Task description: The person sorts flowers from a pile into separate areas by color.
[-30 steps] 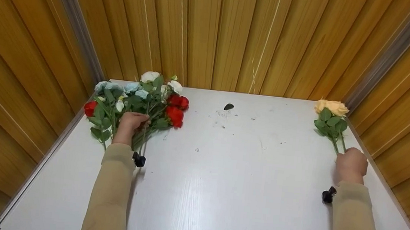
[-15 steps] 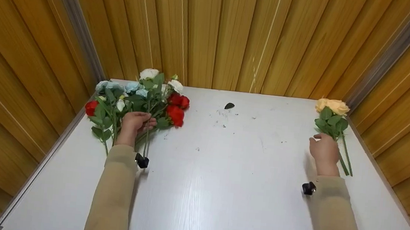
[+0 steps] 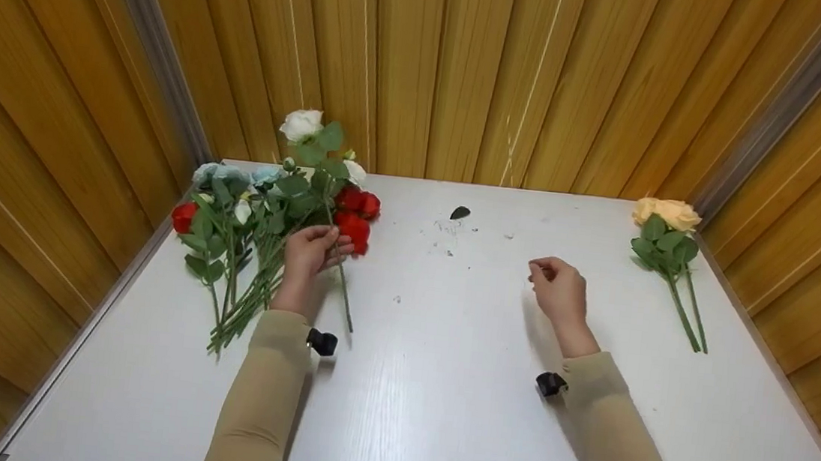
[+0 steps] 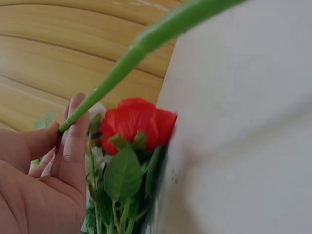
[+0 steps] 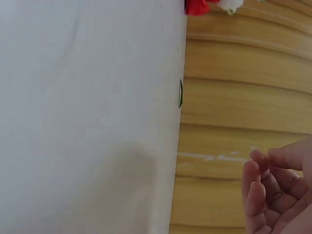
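Observation:
My left hand [image 3: 312,251] pinches the green stem of a white rose [image 3: 301,126] between thumb and fingers. The rose is raised above a pile of flowers, its stem slanting down to the right; in the left wrist view the stem [image 4: 139,51] crosses close to the camera. Just behind that hand lies a red rose [image 4: 134,124]. My right hand [image 3: 559,290] is over the right-middle of the table and holds nothing. In the right wrist view its fingers [image 5: 253,195] are loosely bent, with the thumb near the index fingertip.
Light blue flowers [image 3: 224,173], another red rose [image 3: 184,217] and several green stems [image 3: 245,305] lie at the table's left. Peach roses [image 3: 668,213] lie at the far right. A loose dark leaf [image 3: 460,213] is near the back edge. Wood-patterned walls [image 3: 463,70] enclose the white table [image 3: 424,405].
My right hand has let go of the peach rose stems and moved left. My left hand has lifted the white rose up and rightward out of the pile, uncovering more stems.

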A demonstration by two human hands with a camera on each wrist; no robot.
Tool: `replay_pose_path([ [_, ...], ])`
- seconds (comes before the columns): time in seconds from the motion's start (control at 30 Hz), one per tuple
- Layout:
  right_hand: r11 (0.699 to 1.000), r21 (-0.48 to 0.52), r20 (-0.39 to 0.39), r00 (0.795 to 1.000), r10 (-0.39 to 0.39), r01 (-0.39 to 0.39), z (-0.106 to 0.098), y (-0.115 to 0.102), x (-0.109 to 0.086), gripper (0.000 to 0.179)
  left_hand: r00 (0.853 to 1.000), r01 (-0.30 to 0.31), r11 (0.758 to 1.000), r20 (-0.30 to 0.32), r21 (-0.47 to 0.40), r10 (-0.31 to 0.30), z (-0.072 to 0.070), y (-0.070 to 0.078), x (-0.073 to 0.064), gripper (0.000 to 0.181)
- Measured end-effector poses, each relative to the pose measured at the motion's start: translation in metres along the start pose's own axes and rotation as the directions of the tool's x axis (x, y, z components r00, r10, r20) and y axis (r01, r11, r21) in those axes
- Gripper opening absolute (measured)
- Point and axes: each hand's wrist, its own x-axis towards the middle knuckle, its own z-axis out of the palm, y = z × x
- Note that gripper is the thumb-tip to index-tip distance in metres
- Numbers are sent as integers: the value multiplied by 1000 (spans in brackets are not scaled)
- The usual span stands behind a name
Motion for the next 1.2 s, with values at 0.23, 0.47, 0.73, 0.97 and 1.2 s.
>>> replay_pose_path([
  [0.23,972,234,163,986,-13,-26,52,-35,-26,20,998,-28,998,62,-51,31,48,-17,-20,29],
  [0.47,925,354,386,923,-8,-139,84,-60,-53,29,979,-83,996,185,-42,90,81,-30,-43,15],
  [0.73,882,439,468,882,-59,-174,94,-65,-72,26,952,-133,991,278,1,128,105,-43,-60,9],
  [0.97,886,444,436,896,-87,-130,90,-59,-70,20,937,-189,975,320,119,143,107,-45,-62,22],
  [1.2,908,405,397,915,-69,-107,66,-52,-49,19,960,-230,921,226,313,163,86,-33,-46,24],
])
